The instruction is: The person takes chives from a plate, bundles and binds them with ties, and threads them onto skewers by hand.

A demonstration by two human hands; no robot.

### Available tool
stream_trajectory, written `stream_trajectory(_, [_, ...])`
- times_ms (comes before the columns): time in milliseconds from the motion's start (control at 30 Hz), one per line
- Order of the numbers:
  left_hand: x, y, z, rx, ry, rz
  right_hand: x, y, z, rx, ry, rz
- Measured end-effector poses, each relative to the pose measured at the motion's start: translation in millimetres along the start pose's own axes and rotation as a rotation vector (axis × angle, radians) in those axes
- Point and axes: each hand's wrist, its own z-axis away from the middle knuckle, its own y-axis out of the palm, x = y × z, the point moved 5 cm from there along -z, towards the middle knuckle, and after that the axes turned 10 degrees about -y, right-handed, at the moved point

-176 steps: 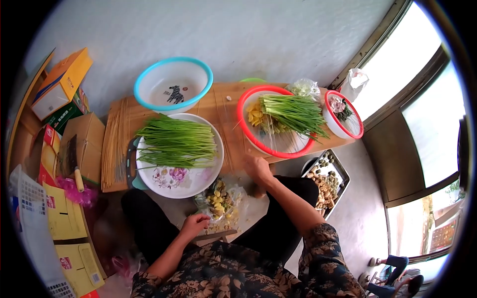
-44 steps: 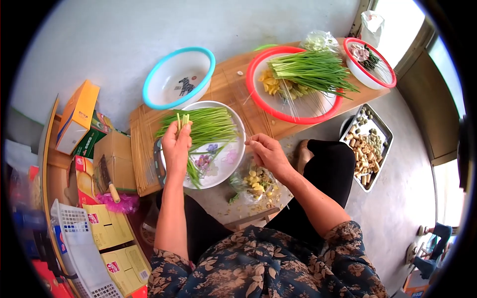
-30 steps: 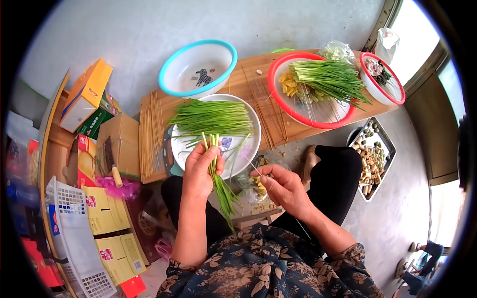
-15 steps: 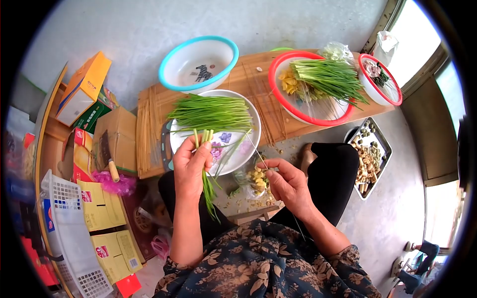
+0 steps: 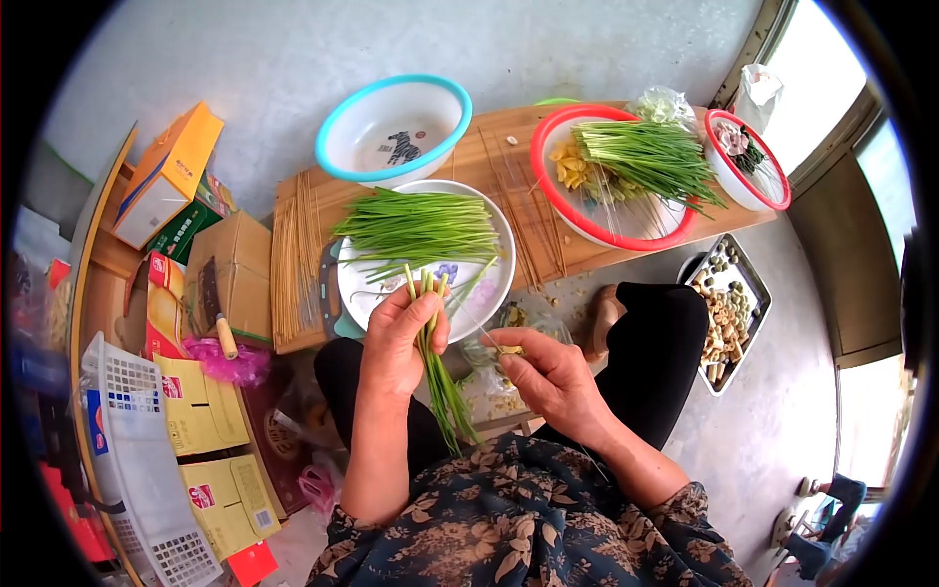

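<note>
My left hand [image 5: 393, 344] is closed round a small bunch of garlic chives [image 5: 448, 399], pale stem ends up and green leaves hanging toward my lap. To its right, my right hand [image 5: 559, 380] pinches a thin skewer [image 5: 477, 324] whose upper part slants toward the bunch. Just beyond both hands is a white plate [image 5: 501, 279] with a flower print. A thick pile of chives [image 5: 419, 223] lies across it, and a few loose leaves rest near its lower side.
Many skewers [image 5: 296, 256] lie on the wooden table [image 5: 489, 132]. Behind the plate stands a blue-rimmed basin [image 5: 328, 147]; a red-rimmed basin [image 5: 548, 186] with skewered chives sits to the right. A metal tray [image 5: 768, 293] of skewered food is on the floor. A knife [image 5: 223, 328] stands at left.
My left hand has moved right with the chives, closer to my right hand. The skewer's upper end has come lower and nearer the bunch.
</note>
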Motion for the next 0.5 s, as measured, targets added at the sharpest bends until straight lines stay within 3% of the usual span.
stream_trajectory(500, [4.9,-2.6,0.0,0.082,-0.063,0.18,4.7,1.7,-0.8,0.007,-0.03,0.051])
